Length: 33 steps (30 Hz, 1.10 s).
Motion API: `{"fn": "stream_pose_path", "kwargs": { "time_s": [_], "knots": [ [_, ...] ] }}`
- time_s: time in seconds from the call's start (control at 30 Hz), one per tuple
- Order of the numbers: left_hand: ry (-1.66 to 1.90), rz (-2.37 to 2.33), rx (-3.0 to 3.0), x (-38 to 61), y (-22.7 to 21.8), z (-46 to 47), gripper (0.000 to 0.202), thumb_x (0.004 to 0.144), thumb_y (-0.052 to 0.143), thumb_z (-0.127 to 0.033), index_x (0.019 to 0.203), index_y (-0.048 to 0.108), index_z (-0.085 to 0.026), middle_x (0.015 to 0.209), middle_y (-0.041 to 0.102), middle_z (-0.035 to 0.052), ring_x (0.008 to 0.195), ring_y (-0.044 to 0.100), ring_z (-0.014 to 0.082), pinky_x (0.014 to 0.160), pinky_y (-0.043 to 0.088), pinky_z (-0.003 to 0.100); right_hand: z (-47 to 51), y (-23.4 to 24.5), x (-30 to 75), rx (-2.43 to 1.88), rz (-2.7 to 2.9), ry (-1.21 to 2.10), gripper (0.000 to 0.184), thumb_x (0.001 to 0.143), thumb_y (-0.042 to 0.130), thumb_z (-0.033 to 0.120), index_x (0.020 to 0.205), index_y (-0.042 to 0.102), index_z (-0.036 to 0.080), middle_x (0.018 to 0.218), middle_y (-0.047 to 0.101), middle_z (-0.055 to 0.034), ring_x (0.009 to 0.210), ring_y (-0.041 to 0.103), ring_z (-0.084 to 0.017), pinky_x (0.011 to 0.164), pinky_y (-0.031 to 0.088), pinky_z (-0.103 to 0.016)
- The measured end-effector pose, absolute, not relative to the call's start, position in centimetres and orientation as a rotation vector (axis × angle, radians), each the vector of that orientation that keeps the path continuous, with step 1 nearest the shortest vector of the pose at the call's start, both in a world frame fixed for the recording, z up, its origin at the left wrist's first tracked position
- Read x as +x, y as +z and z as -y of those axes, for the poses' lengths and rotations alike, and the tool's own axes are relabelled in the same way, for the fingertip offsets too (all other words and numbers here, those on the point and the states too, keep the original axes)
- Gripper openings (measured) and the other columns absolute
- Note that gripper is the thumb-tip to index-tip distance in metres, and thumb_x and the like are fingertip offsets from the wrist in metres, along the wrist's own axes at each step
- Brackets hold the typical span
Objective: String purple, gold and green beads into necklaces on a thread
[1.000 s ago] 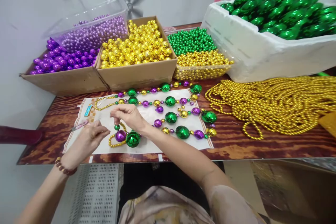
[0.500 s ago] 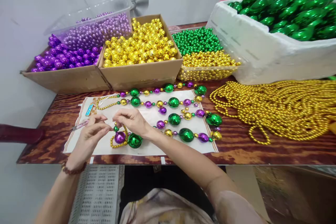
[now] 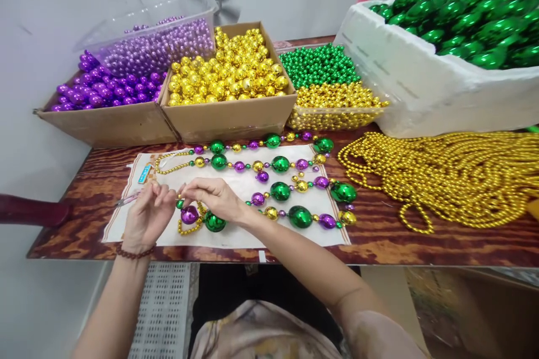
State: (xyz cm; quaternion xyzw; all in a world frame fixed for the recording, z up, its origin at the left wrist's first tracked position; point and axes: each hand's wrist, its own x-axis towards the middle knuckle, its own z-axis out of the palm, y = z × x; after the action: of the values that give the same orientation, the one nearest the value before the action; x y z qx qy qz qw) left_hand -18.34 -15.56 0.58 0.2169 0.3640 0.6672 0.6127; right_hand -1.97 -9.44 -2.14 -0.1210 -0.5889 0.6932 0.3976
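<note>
My left hand (image 3: 150, 208) is closed in a pinch, its fingertips close to those of my right hand; what it grips is too thin to make out. My right hand (image 3: 214, 195) pinches the end of a bead string, beside a small green bead (image 3: 180, 204). Below the fingers hang or lie a purple bead (image 3: 189, 215), a loop of small gold beads (image 3: 188, 230) and a large green bead (image 3: 215, 222). The strung beads run on to the right under my right wrist. A white cloth (image 3: 240, 238) lies beneath. Scissors (image 3: 126, 199) lie left of my left hand, partly hidden by it.
Behind stand a box of purple beads (image 3: 109, 126), a box of gold beads (image 3: 231, 118), a clear tub of green and gold beads (image 3: 337, 118) and a white foam box (image 3: 421, 90) with large green beads. Gold bead strands (image 3: 455, 179) lie at right. A fan (image 3: 219, 0) spins behind.
My left hand has turned and its fingers have curled in, where they were more stretched out before. The purple bead has shifted slightly left and up. My right hand stays nearly in place.
</note>
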Motion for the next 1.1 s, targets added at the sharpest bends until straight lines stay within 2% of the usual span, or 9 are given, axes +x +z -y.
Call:
{"fn": "stream_pose_path", "kwargs": {
  "time_s": [0.17, 0.3, 0.4, 0.57, 0.67, 0.77, 0.87, 1.0, 1.1],
  "knots": [
    [1.437, -0.945, 0.646, -17.8, 1.5, 16.5, 0.021, 0.077, 0.078, -0.021, 0.069, 0.06, -0.012, 0.05, 0.036, -0.006, 0.048, 0.038, 0.0041, 0.053, 0.043, 0.015, 11.0, -1.1, -1.4, -0.286, 1.368, 1.814, 0.027, 0.087, 0.066, 0.041, 0.079, 0.066, 0.016, 0.063, 0.059, 0.0014, 0.06, 0.054, -0.01, 0.061, 0.046, -0.024],
    [1.418, -0.957, 0.727, -17.2, 3.9, 16.7, 0.021, 0.075, 0.081, -0.024, 0.071, 0.063, -0.013, 0.048, 0.03, -0.0073, 0.046, 0.034, 0.0039, 0.056, 0.045, 0.016, 11.7, 1.9, -1.3, -0.233, 1.261, 1.72, 0.033, 0.085, 0.068, 0.049, 0.077, 0.066, 0.017, 0.065, 0.061, 0.0003, 0.062, 0.058, -0.012, 0.063, 0.049, -0.027],
    [1.48, -0.876, 0.879, -16.0, 8.0, 16.0, 0.016, 0.083, 0.071, -0.023, 0.072, 0.064, -0.014, 0.048, 0.024, -0.007, 0.047, 0.032, 0.0057, 0.065, 0.051, 0.022, 11.1, 5.9, -0.6, -0.128, 1.191, 1.631, 0.032, 0.085, 0.07, 0.05, 0.082, 0.066, 0.018, 0.069, 0.064, -0.0001, 0.067, 0.062, -0.013, 0.067, 0.054, -0.028],
    [1.533, -0.741, 1.139, -13.4, 15.9, 13.7, 0.038, 0.095, 0.04, -0.005, 0.064, 0.06, -0.013, 0.05, 0.018, -0.0049, 0.045, 0.025, 0.0062, 0.046, 0.036, 0.016, 8.9, 13.7, 1.3, 0.04, 1.302, 1.408, 0.021, 0.089, 0.069, 0.037, 0.082, 0.064, 0.018, 0.065, 0.059, 0.0051, 0.057, 0.057, -0.007, 0.058, 0.052, -0.021],
    [1.564, -0.712, 1.236, -11.8, 20.5, 13.0, 0.042, 0.097, 0.036, 0.001, 0.062, 0.056, -0.011, 0.05, 0.021, -0.0059, 0.044, 0.018, 0.0033, 0.045, 0.03, 0.014, 8.5, 18.9, 2.4, -0.091, 1.426, 1.307, 0.02, 0.096, 0.06, 0.023, 0.077, 0.058, 0.018, 0.059, 0.054, 0.0093, 0.049, 0.051, -0.002, 0.054, 0.048, -0.016],
    [1.572, -0.754, 1.399, -10.2, 25.1, 13.1, 0.04, 0.098, 0.034, 0.004, 0.065, 0.05, -0.009, 0.056, 0.032, -0.0056, 0.045, 0.022, 0.0007, 0.05, 0.027, 0.013, 8.8, 24.0, 3.4, -0.207, 1.523, 1.131, 0.036, 0.097, 0.045, 0.004, 0.066, 0.054, 0.017, 0.05, 0.049, 0.0101, 0.043, 0.047, -0.003, 0.048, 0.042, -0.018],
    [1.636, -0.792, 1.523, -9.0, 28.5, 13.2, 0.044, 0.094, 0.022, 0.012, 0.062, 0.037, -0.013, 0.058, 0.028, -0.006, 0.045, 0.026, -0.0008, 0.054, 0.023, 0.011, 9.3, 27.5, 4.4, -0.302, 1.526, 1.008, 0.054, 0.092, 0.026, -0.009, 0.05, 0.046, 0.019, 0.043, 0.039, 0.0093, 0.046, 0.048, -0.003, 0.055, 0.045, -0.019],
    [1.534, -0.695, 1.527, -8.2, 29.5, 13.2, 0.04, 0.097, 0.037, 0.003, 0.06, 0.042, -0.012, 0.056, 0.038, -0.0065, 0.042, 0.029, -0.0027, 0.046, 0.024, 0.011, 9.8, 28.6, 5.7, -0.155, 1.576, 0.93, 0.038, 0.096, 0.05, 0.006, 0.06, 0.056, 0.019, 0.048, 0.044, 0.0079, 0.04, 0.042, -0.004, 0.04, 0.037, -0.02],
    [1.448, -0.685, 1.35, -7.8, 28.5, 13.2, 0.036, 0.095, 0.046, 0.0, 0.06, 0.046, -0.011, 0.055, 0.041, -0.0061, 0.038, 0.03, -0.0039, 0.041, 0.025, 0.011, 9.8, 27.7, 6.9, -0.239, 1.699, 0.925, 0.027, 0.094, 0.063, 0.028, 0.069, 0.059, 0.018, 0.055, 0.047, 0.0063, 0.046, 0.047, -0.003, 0.046, 0.04, -0.018]
  ]
}}
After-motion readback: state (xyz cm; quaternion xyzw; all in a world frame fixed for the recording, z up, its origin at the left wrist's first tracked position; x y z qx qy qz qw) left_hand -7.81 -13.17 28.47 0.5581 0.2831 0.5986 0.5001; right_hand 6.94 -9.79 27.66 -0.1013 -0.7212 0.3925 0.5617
